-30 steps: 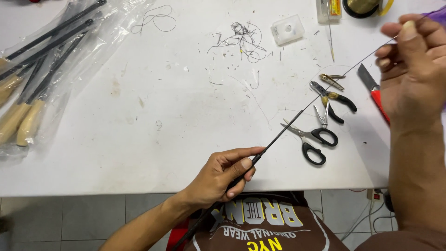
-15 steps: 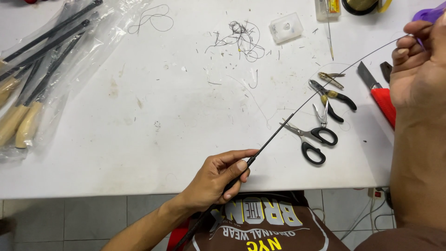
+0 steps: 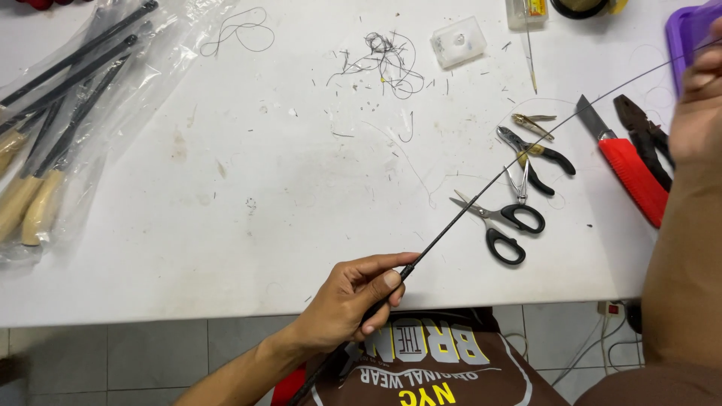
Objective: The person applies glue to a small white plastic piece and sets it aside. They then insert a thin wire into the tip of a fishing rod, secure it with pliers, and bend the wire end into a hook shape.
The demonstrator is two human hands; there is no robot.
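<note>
My left hand grips a thin black rod near its thicker lower end, at the table's front edge. The rod slants up and to the right across the white table, tapering to a fine tip. My right hand is at the right edge of the view, fingers closed around the rod's thin end; part of that hand is out of frame. Black-handled scissors and small pliers lie under the rod's span.
A clear bag of black rods with pale wooden handles lies at the left. A red utility knife, dark pliers, a purple tray, a small clear box and wire scraps sit on the table.
My right hand has moved up and to the right along the rod's thin end, uncovering the red knife and dark pliers. The left hand has stayed in place.
</note>
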